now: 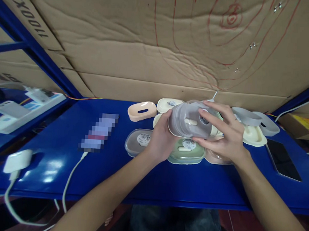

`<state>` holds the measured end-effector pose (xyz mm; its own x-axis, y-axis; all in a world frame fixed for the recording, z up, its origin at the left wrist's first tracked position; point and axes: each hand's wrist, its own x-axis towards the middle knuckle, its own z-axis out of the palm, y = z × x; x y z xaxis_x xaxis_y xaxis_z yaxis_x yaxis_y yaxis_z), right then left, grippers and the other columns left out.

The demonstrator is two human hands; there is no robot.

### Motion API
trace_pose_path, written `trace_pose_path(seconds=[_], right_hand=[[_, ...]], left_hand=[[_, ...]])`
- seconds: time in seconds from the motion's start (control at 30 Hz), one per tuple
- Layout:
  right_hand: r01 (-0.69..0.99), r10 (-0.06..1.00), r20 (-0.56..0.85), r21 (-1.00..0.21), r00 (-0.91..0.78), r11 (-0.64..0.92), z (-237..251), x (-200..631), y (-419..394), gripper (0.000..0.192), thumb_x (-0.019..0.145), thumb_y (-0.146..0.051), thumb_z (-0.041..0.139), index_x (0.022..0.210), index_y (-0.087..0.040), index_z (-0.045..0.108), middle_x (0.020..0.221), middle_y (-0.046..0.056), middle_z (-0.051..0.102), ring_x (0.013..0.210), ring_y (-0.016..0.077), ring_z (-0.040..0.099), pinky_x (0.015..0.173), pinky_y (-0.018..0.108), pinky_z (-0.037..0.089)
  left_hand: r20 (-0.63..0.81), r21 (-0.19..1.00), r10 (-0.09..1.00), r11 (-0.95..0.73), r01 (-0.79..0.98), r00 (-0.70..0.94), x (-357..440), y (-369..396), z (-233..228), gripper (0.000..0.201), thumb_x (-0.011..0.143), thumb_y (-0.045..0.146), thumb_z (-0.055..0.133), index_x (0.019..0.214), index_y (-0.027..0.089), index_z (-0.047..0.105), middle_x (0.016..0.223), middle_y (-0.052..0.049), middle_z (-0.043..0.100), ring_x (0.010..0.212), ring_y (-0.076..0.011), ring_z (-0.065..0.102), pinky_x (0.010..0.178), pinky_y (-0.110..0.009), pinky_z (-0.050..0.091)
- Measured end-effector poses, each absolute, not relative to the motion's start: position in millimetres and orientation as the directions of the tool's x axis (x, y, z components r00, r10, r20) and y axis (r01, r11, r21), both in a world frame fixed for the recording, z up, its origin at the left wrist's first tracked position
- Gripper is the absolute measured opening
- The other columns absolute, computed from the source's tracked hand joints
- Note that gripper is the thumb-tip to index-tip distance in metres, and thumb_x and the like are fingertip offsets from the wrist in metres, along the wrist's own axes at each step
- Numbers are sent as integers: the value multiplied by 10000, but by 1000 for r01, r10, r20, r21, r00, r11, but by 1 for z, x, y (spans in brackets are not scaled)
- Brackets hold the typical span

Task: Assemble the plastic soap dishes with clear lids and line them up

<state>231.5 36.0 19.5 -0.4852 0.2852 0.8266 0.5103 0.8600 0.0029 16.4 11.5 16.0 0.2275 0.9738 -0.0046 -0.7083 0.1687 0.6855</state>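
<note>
A grey soap box with a clear lid, a cream tab and a round dark sticker is held up above the shelf, tilted, between both hands. My left hand grips its left end, with the fingers mostly hidden behind it. From the right, my right hand closes over the lid, fingers and thumb on opposite edges. Below and beside the hands lie a lidded green soap box, a lidded grey soap box and a pink one, partly covered by the right hand.
A peach soap dish, cream soap boxes and grey trays stand along the back of the blue shelf. A dark phone lies right; a charging phone, white charger and power strip left. Cardboard walls the back.
</note>
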Motion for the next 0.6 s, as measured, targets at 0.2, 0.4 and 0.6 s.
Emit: trace_pose_path(seconds=[0.2,0.4,0.6], right_hand=[[488,287,813,-4,-507,873,22,228,34,817,941,-434,906,1673,-417,543,1595,139,652,1372,416,711,1093,679,617],[473,276,813,-1,-513,881,19,227,35,844,943,-427,900,1695,-437,516,1608,122,646,1385,409,700,1101,680,610],[506,297,794,14,-530,863,18,229,36,852,949,-457,895,1701,-452,494,1621,111,635,1388,407,696,1117,678,602]], left_hand=[[7,703,974,156,-694,226,17,12,16,383,1132,460,519,1198,224,814,1245,-83,849,1439,-330,687,1199,-477,568],[-21,697,975,174,-695,223,19,10,20,365,1146,422,504,1200,215,800,1158,-80,858,1435,-314,689,1229,-477,554],[45,700,974,128,-702,222,18,10,18,355,1106,468,615,1227,189,797,1234,-94,847,1437,-338,674,1231,-473,544]])
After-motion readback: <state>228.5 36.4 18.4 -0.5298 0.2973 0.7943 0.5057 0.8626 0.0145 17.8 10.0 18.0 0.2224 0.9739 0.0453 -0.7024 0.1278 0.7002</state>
